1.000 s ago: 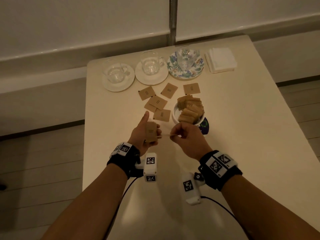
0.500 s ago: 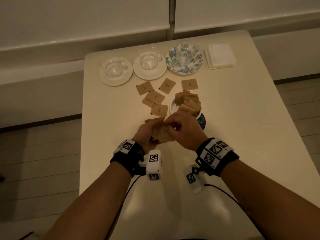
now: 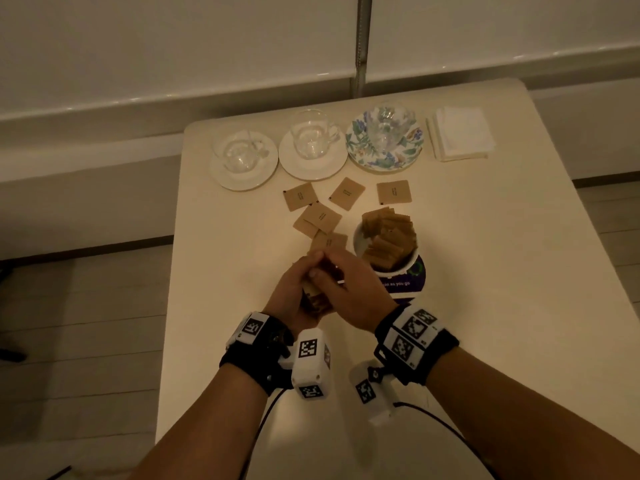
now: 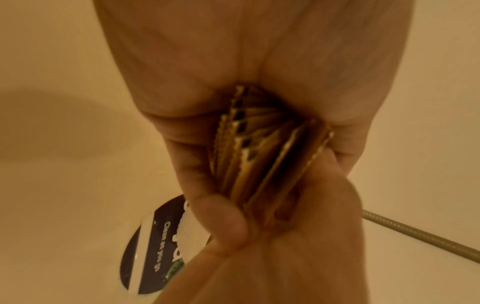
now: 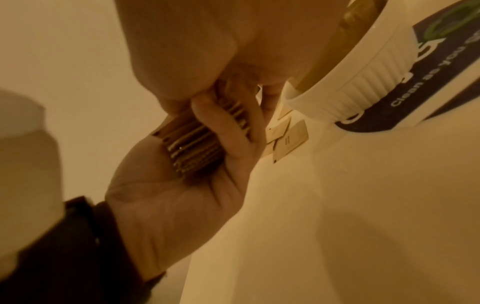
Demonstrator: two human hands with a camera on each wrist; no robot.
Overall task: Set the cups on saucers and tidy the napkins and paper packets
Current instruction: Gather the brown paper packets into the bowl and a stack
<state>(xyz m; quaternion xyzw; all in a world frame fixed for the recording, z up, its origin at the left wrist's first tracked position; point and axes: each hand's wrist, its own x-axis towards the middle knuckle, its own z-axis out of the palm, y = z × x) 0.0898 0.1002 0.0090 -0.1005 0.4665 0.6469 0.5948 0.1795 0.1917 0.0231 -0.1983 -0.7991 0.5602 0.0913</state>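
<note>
At lower centre we see a fanned stack of brown paper packets (image 5: 193, 148), serrated edges outward. The left hand (image 3: 294, 296) and right hand (image 3: 349, 292) both clasp it, faces upright.

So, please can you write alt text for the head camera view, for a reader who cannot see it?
Both hands, left hand and right hand, hold a stack of brown packets over a cream table. Beyond lie loose packets, a packet-filled bowl, three glass cups on saucers, and napkins.

dim, warm yellow cast | wrist views soft, blurred at edges | shadow on table (image 4: 64, 123) at 9 o'clock
</note>
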